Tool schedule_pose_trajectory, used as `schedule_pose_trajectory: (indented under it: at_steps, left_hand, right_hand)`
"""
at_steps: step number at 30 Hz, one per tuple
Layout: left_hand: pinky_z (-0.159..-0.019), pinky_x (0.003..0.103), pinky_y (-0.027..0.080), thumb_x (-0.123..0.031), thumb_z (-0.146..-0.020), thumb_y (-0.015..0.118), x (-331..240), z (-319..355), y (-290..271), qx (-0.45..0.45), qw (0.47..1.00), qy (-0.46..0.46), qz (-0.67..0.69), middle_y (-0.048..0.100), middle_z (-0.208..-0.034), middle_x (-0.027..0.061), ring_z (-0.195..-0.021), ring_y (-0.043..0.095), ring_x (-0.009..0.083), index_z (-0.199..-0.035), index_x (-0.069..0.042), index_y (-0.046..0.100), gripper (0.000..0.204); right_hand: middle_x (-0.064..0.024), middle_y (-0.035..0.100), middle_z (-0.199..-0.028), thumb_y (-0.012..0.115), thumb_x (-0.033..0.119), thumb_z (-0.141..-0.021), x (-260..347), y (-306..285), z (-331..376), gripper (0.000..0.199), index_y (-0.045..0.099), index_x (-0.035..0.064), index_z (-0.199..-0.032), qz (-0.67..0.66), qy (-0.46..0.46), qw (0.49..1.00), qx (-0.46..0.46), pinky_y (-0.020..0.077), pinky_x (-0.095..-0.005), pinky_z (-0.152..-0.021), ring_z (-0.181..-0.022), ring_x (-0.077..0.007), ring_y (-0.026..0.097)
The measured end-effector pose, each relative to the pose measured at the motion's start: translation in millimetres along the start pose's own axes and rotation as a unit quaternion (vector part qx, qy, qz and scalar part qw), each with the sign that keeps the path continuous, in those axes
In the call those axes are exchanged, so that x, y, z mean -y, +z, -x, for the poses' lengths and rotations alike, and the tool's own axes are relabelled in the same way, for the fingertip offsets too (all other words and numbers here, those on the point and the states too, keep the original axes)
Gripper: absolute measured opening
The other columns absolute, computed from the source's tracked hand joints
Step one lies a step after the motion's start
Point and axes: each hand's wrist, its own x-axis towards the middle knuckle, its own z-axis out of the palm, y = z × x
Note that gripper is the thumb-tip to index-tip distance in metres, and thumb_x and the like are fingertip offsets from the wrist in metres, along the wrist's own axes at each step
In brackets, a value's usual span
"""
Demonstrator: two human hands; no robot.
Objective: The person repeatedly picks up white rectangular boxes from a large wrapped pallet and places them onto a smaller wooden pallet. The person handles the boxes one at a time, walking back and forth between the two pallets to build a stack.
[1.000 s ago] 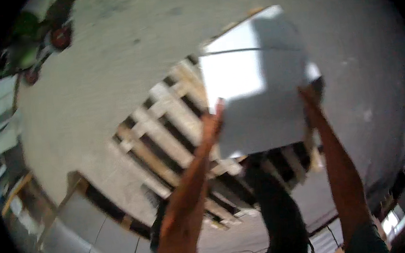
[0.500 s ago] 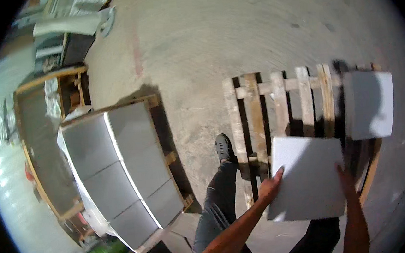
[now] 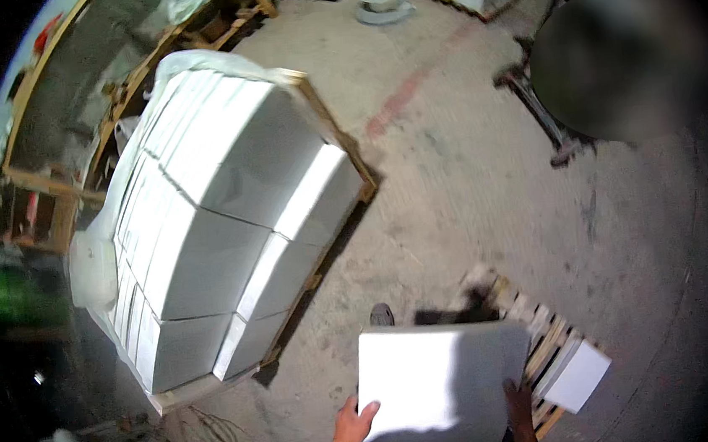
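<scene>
Head view: one white slab [image 3: 440, 382] is carried flat at waist height, above the concrete floor [image 3: 485, 176]. The left hand [image 3: 351, 427] pinches its near-left edge, thumb on top; the right hand [image 3: 517, 400] clasps the near-right edge. One wooden pallet [image 3: 540, 331] below bears one white block [image 3: 578, 374]. One wrapped stack of white blocks [image 3: 219, 216] stands left.

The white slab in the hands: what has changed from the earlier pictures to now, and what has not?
The view has swung: the wooden pallet, earlier ahead, now lies at lower right, and the big stack of white blocks has come to the centre left. The white slab has dropped towards the lower edge. Unchanged: the left hand and right hand still grip its two sides, and one white block still lies on the pallet.
</scene>
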Motion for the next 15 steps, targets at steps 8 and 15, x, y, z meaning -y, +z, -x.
schedule_pose_trajectory:
  at_steps: [8, 15]
  left_hand:
    - [-0.088, 0.04, 0.039, -0.032, -0.087, 0.047, -5, -84, -120, -0.115, 0.968, -0.056, 0.216, 0.056, -0.109, 0.0245, -0.101, 0.054, 0.0346, -0.116, 0.005, 0.049, 0.047]
    - [-0.087, 0.038, 0.039, -0.044, -0.089, 0.043, 14, -131, -130, -0.227, 0.875, -0.071, 0.422, 0.056, -0.108, 0.02, -0.097, 0.053, 0.0286, -0.115, 0.009, 0.049, 0.06]
  right_hand:
    - [-0.0149, 0.054, -0.11, 0.059, 0.037, -0.082, 198, 135, -16, 0.06, 0.045, -0.0067, -0.12, -0.071, -0.044, 0.987, 0.134, 0.0423, -0.0344, -0.084, -0.098, -0.0231, 0.052]
    - [-0.0136, 0.059, -0.104, 0.062, 0.047, -0.08, 298, 233, -53, 0.067, 0.051, -0.0075, -0.117, 0.097, -0.035, 0.963, 0.249, 0.0431, -0.0331, -0.082, -0.093, -0.0207, 0.054]
